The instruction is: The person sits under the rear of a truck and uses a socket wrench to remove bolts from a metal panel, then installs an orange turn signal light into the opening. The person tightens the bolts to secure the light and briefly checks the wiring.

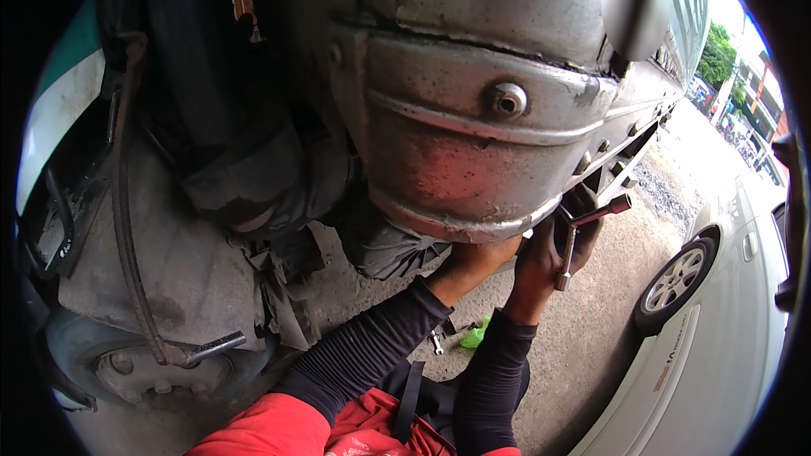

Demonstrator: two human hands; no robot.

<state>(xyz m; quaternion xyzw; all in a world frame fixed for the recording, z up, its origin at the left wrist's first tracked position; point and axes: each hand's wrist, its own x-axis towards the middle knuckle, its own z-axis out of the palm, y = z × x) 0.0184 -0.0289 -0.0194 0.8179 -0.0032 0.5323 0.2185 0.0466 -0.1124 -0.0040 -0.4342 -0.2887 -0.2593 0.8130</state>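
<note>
Head view: the right hand (545, 255) curls around a metal wrench (569, 249), just beside the big metal case (469, 171). The left hand (483, 257) goes behind the case, so I cannot tell its grip. The wrench looks hard, stiff, maybe heavy; its bar seems best to hold.

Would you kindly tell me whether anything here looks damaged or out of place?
Yes, two things: the grey metal housing is scuffed and stained, with dark pitted-looking spots, so it seems worn. Below, a silver spanner lies loose on the ground near a bright green scrap, perhaps set aside.
</note>
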